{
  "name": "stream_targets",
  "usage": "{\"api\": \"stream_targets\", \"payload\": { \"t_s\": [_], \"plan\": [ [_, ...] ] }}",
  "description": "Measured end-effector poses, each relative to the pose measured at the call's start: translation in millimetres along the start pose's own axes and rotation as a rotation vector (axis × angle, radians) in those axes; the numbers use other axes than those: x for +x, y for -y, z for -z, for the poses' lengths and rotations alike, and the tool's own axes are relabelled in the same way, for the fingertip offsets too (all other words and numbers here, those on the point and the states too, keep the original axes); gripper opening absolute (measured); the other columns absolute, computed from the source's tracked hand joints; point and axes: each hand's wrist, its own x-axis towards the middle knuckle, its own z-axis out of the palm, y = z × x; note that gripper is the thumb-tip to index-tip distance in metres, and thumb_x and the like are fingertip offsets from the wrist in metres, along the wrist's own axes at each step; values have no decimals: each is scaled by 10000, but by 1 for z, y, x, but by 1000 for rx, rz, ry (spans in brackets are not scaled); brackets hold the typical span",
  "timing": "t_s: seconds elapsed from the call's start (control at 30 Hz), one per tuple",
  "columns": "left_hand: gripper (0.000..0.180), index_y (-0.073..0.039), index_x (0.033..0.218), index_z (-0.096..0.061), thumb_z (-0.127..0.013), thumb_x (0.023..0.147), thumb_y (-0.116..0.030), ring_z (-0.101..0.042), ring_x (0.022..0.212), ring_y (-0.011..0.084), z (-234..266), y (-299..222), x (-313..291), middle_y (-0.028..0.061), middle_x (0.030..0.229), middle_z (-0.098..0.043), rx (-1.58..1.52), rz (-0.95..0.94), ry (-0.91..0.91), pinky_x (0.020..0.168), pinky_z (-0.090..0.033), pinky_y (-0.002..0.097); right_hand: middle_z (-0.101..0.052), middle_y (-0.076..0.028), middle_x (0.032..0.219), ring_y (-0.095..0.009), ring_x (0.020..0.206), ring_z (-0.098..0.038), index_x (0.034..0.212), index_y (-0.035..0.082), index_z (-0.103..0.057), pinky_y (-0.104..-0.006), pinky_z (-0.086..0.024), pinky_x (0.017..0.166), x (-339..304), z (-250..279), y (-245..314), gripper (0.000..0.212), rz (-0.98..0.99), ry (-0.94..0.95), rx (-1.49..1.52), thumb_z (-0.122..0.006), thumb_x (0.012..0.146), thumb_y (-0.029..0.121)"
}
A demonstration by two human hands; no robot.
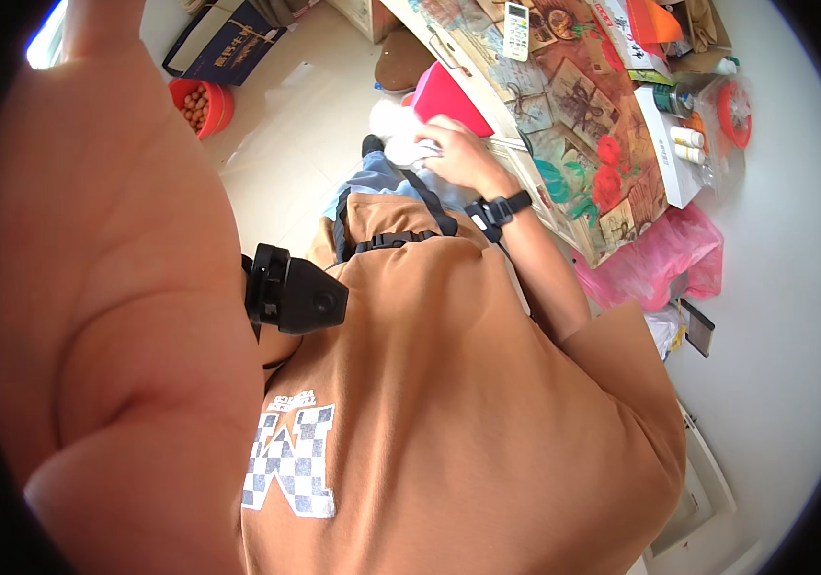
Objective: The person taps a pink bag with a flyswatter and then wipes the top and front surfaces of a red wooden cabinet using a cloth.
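Observation:
My left hand (133,240) looms very close at the left side of the head view, so large that its fingers are mostly cut off or out of sight. At its wrist sits a black strap with a black device (300,292). Farther ahead, past my lap, my right hand (456,153) has its fingers closed around a soft white cloth (399,134). On that wrist a black band carries a small black device (497,213). Just beyond the right hand is a bright pink bin-like thing (454,96), partly hidden.
To the right stands a table with a patterned cover (564,125), bearing a white remote control (516,34) and several bottles (686,144). A pink plastic bag (664,259) hangs by its edge. A red bucket of round brown things (224,107) and a dark blue bag (228,43) stand on the floor.

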Motion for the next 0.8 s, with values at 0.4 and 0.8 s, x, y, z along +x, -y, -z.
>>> {"api": "stream_targets", "payload": {
  "t_s": [0.4,0.8],
  "plan": [
    [435,-45,1239,-497,-534,873,-276,-429,1239,262,-12,2,9,116,1279,-508,-184,-53,15,1031,-325,588,-593,-103,1031,-162,901,-588,1149,-46,-533,-270,-479,793,-166,110,6,462,-493,-948,593,-642,702,-5],
    [429,-42,1234,-501,-536,872,-269,-432,1236,261,-92,-34,34,117,1276,-511,-435,-166,196,1028,-332,588,-609,-124,1014,-263,1009,-565,1045,25,-594,-327,-432,905,-54,78,-15,398,-168,-933,311,-696,664,81]
  ]
}}
